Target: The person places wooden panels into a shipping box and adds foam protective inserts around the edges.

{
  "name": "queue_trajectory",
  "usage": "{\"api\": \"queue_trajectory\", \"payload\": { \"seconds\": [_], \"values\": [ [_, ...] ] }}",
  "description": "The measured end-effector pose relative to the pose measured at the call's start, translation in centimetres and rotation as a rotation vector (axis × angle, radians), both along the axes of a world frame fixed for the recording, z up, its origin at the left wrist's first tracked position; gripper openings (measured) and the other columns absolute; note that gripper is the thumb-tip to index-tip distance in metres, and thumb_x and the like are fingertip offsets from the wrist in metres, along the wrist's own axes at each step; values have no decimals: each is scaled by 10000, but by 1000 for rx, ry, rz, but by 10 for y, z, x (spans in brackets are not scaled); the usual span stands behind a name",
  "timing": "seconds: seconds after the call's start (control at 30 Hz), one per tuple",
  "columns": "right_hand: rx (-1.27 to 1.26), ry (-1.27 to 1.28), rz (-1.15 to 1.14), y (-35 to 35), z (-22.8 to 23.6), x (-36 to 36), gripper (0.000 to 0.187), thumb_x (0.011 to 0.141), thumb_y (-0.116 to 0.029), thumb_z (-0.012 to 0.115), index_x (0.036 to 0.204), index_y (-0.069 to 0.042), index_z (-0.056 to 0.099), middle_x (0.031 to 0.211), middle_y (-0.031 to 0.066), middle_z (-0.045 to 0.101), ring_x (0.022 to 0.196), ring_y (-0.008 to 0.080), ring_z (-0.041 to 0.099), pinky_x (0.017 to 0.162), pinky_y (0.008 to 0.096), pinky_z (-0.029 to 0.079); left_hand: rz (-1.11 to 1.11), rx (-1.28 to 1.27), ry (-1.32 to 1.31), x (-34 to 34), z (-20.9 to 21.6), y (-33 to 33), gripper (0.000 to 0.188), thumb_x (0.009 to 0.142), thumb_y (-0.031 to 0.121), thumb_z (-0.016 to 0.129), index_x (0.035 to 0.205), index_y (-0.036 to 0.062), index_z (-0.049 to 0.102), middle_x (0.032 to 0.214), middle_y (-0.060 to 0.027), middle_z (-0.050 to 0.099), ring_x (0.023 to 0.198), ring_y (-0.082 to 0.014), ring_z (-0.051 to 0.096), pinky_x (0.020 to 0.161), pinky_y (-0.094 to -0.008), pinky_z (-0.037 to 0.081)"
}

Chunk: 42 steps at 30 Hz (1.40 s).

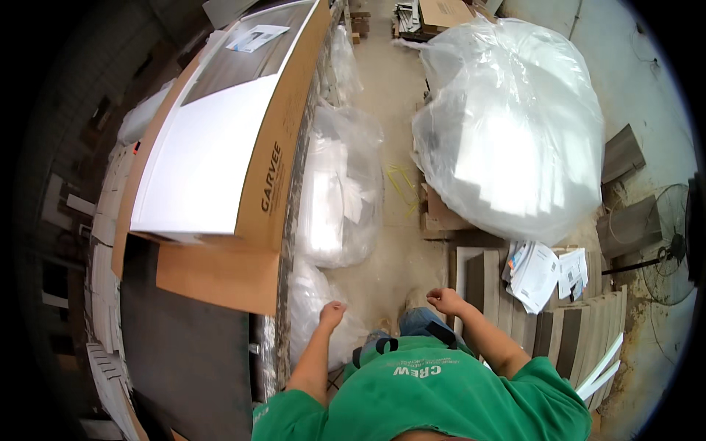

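Note:
My left hand (332,314) is closed in a loose fist above a clear plastic bag (312,305) on the floor, and nothing shows in it. On the other side, my right hand (446,301) hangs in the air with its fingers curled together, and it holds nothing I can see. It is nearest to a stack of grey-brown panels (482,283). Left of me a long open cardboard box (283,158) lies on a dark-topped bench (187,345). White sheet material (206,147) and a grey-brown panel (232,70) fill it, with a printed leaflet (256,38) on top.
A narrow concrete aisle (393,242) runs ahead between plastic bags of white foam (327,184) on the left and a huge bag of foam sheets (515,140) on the right. Yellow strapping (401,187) lies there. Leaflets (533,275) and a fan (665,253) are at the right.

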State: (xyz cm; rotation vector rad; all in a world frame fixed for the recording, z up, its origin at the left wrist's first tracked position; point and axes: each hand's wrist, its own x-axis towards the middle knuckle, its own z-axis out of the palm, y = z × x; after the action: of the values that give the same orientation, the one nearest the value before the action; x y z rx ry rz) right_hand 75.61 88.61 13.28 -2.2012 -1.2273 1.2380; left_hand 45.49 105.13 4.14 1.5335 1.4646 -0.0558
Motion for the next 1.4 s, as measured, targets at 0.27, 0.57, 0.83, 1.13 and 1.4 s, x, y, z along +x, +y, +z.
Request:
{"api": "queue_trajectory", "payload": {
  "seconds": [0.27,0.57,0.83,1.13,1.4],
  "values": [
    [260,-5,211,220,-19,55,248,719,-229,521,863,-35,577,812,148,587,760,297,555,687,349,436,10,-39,-174,68,29,55,359,715,279,585,943,3,557,828,-102,589,769,-178,558,691,-267,428],
    [228,-223,216,434,-45,136,311,683,-181,541,962,-43,533,915,200,545,857,323,521,744,363,419,322,-33,-401,169,115,165,323,759,201,569,1009,3,520,879,-78,570,808,-149,531,709,-245,419],
    [-200,-400,-298,473,-76,330,330,717,-197,483,974,8,514,968,200,534,919,322,507,785,390,406,211,-53,-466,259,148,311,339,765,208,572,1026,1,511,912,-97,560,841,-150,526,721,-247,419],
    [-386,-285,-171,516,-185,390,307,734,-269,449,878,-31,581,925,175,555,885,323,513,740,380,405,128,-164,-629,403,162,439,306,774,160,557,1030,-1,505,894,-64,552,808,-108,510,719,-217,405],
    [-94,-67,-48,735,-103,468,300,712,-241,507,921,-37,574,935,170,559,899,311,515,791,350,402,317,-221,-561,525,131,559,275,794,193,525,994,4,518,847,-51,549,763,-115,527,686,-236,431]
  ]
}}
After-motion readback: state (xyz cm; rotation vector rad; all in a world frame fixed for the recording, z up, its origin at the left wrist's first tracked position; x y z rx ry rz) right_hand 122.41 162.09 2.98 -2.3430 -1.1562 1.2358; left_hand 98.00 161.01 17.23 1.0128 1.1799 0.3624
